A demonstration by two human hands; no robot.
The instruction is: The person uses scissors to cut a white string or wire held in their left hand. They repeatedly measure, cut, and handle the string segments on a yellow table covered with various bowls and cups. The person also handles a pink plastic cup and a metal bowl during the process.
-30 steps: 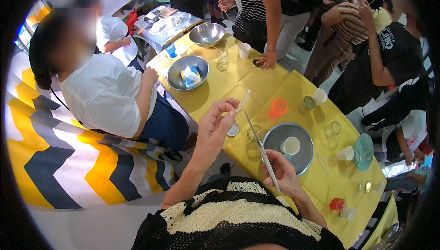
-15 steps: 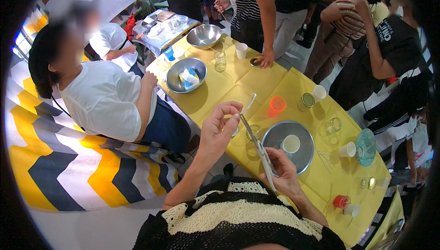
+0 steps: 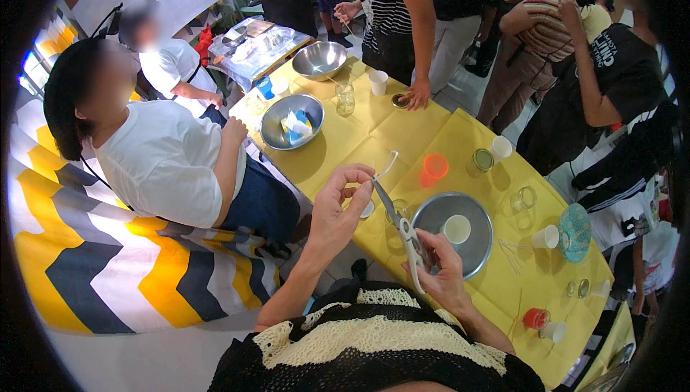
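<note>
Two hands of yours are raised in front of your body, near the edge of the yellow table [image 3: 359,144].

Your left hand [image 3: 341,201] has thumb and forefinger together, apparently clamped on a thin white strip [image 3: 389,165]. The strip projects beyond the fingertips and bends at its far end. This pinch presumably steadies the thin piece; the exact contact point is too small to confirm.

Your right hand [image 3: 442,266] is closed around the handles of the scissors [image 3: 406,230]. The blades point up and left, their tips beside the left fingertips, likely so that both parts meet in your line of sight. You cannot tell from this angle whether the blades touch each other.

Counts:
- Scissors: one. Strip: one in hand.
- Steel bowls: three. The near bowl [image 3: 473,257] sits just right of the scissors and contains one upright white cup [image 3: 457,229], perhaps to group the vessels. The middle bowl [image 3: 272,131] contains a blue-and-white packet [image 3: 297,126]. The far bowl [image 3: 320,59] stands beyond it.
- White cups: at least five, including the one above.
- Orange cup [image 3: 434,168]: one.
- Turquoise dish [image 3: 575,236]: one, toward the right end.
- Thin sticks [image 3: 510,254]: several, too fine to count.
</note>
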